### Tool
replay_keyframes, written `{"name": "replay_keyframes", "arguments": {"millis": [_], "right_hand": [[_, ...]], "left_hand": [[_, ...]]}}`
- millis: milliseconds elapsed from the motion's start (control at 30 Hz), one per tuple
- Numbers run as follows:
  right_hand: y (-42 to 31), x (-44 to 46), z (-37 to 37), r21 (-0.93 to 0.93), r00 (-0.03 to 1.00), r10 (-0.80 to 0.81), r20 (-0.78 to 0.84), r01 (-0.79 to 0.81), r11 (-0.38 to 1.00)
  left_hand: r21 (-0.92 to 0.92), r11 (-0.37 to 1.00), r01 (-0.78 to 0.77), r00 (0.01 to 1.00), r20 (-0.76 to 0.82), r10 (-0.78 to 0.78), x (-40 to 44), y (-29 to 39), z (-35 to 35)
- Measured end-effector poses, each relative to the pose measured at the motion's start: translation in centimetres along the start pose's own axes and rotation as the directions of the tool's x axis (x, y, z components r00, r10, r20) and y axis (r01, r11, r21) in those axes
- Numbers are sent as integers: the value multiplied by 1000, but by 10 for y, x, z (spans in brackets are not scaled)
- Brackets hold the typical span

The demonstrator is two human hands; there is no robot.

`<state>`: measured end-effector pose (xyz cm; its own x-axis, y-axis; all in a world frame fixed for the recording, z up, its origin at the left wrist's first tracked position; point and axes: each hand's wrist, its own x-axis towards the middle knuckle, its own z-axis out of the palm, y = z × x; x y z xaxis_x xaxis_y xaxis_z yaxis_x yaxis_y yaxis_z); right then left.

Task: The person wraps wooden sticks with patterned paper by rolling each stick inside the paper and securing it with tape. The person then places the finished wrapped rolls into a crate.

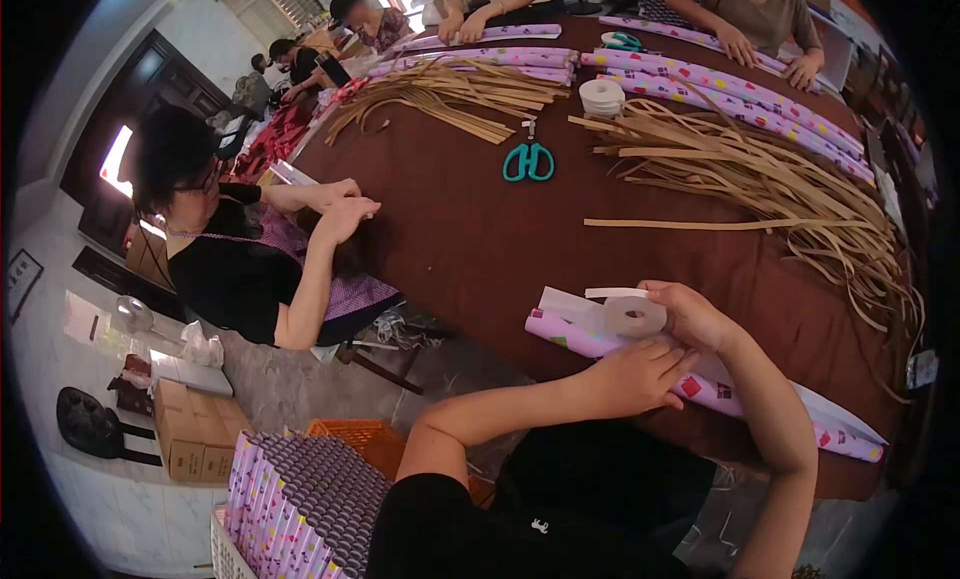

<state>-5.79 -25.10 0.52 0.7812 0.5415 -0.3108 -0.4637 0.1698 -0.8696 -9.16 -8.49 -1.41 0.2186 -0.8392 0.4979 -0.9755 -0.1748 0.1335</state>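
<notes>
A rolled sheet of lilac patterned wrapping paper [560,330] lies along the near table edge, its white inner side partly showing. My right hand [700,319] is closed on a roll of white tape [628,319] above the paper. A short white strip sticks out to the left from near its fingertips. My left hand [635,381] rests over the patterned roll, fingers curled around it just below the tape; its fingertips are partly hidden.
Teal scissors [528,162], another tape roll [602,97], bundles of brown paper strips [740,169] and patterned rolls [720,84] lie on the brown-covered table [450,229]. A co-worker [240,249] sits at left; others work across. Stacked rolls [300,499] stand lower left.
</notes>
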Motion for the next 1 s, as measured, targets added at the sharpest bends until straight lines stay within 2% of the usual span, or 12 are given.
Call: {"name": "replay_keyframes", "arguments": {"millis": [100, 167, 267, 333, 367, 467, 600, 667, 767, 867, 933, 1000], "right_hand": [[5, 1, -2, 97, 998, 1, -61, 5, 995], [10, 2, -7, -62, 997, -74, -20, 73, 995], [8, -1, -6, -277, 998, -64, -21, 55, 959], [9, 0, 1, -313, 989, -143, 34, 146, 938], [10, 0, 6, -348, 972, -217, 88, 234, 908], [11, -3, 17, -305, 959, -257, 119, 282, 910], [10, -2, 15, -326, 958, -253, 136, 284, 902], [16, 1, 12, -338, 946, -292, 140, 323, 884], [13, 1, 12, -482, 887, -416, 201, 459, 746], [7, -2, 21, -584, 883, -432, 187, 453, 674], [10, -1, 24, -560, 907, -404, 123, 399, 726], [13, 0, 24, -719, 866, -468, 176, 438, 539]], "left_hand": [[60, 995, -74, 992, -99, 80, -3, -3, -20], [19, 1000, -1, 986, -167, 4, -10, -5, -41], [-81, 968, 237, 904, -345, -250, -33, -18, -63], [-105, 872, 478, 764, -441, -471, -44, -26, -67], [-229, 756, 613, 657, -384, -649, -44, -29, -69], [-393, 637, 663, 626, -175, -760, -54, -31, -77], [-446, 621, 645, 669, -65, -741, -63, -33, -78], [-536, 524, 662, 634, 28, -773, -61, -31, -82], [-595, 445, 669, 559, 8, -829, -61, -33, -86], [-481, 541, 690, 589, -59, -806, -65, -44, -87], [-461, 524, 716, 571, -45, -820, -62, -46, -89], [-418, 536, 734, 565, -62, -823, -62, -49, -88]]}}
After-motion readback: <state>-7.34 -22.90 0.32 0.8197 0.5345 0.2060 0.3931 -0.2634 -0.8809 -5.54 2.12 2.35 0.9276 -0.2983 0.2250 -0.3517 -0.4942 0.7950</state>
